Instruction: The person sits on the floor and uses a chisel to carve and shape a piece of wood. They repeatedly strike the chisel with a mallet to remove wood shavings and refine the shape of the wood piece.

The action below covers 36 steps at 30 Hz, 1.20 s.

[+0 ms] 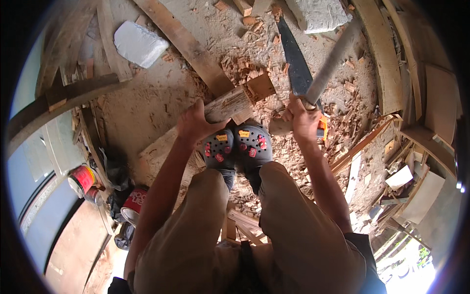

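Observation:
My left hand (pixel 196 122) is closed around a short, rough block of wood (pixel 226 106), held just beyond my feet. The block lies across other timber, with a squared wooden end (pixel 261 88) at its right. In my right hand (pixel 302 119) is the wooden handle of a machete (pixel 333 63); its long greyish blade slants up and to the right, off the ground, apart from the block. Beneath it lies a handsaw (pixel 297 61) with a black blade and an orange-and-black handle, partly covered by my right hand and the machete.
Dark clogs (pixel 235 147) are on my feet between the hands. Wood chips cover the dirt floor (pixel 171 83). A long plank (pixel 183 41) runs away from me. White stone blocks (pixel 140 44) lie farther off. Cans (pixel 134 206) stand at left; boards (pixel 382 59) and scraps crowd the right.

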Motion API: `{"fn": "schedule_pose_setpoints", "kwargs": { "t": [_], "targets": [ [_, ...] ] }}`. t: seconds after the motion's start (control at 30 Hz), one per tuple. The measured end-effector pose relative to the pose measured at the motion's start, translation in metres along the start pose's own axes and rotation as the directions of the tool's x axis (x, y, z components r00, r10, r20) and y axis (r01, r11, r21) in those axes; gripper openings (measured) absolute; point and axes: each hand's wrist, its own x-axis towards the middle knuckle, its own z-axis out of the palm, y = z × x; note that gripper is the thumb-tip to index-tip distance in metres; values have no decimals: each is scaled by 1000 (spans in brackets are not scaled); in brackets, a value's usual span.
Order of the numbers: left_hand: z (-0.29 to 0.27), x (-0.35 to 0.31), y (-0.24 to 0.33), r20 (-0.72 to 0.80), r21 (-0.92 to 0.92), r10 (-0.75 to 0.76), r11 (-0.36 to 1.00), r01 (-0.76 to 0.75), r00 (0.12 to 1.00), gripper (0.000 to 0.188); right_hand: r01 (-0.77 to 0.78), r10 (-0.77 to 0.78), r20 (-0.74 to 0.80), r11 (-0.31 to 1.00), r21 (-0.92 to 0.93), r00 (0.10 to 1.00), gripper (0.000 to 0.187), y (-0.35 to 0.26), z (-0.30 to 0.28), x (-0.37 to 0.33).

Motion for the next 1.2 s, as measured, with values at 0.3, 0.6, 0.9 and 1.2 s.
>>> {"fn": "schedule_pose_setpoints", "kwargs": {
  "t": [0.3, 0.6, 0.9, 1.2],
  "targets": [
    [-1, 1, -3, -68, 44, 45, 998, -42, 997, 74, -470, 525, 85, 813, -344, 847, 18, 26, 20, -3],
    [6, 2, -7, -125, 51, 81, 996, -75, 989, 74, 16, 18, -216, 987, 158, 976, 28, -31, -6, -2],
    [-3, 5, -5, -162, 17, 148, 989, -147, 976, 72, -442, 509, -46, 694, -568, 859, 33, 31, 7, -9],
    [11, 4, -11, -191, 60, 176, 984, -168, 966, 72, 104, -95, -428, 995, -1, 899, 13, -64, 10, 3]
  ]
}}
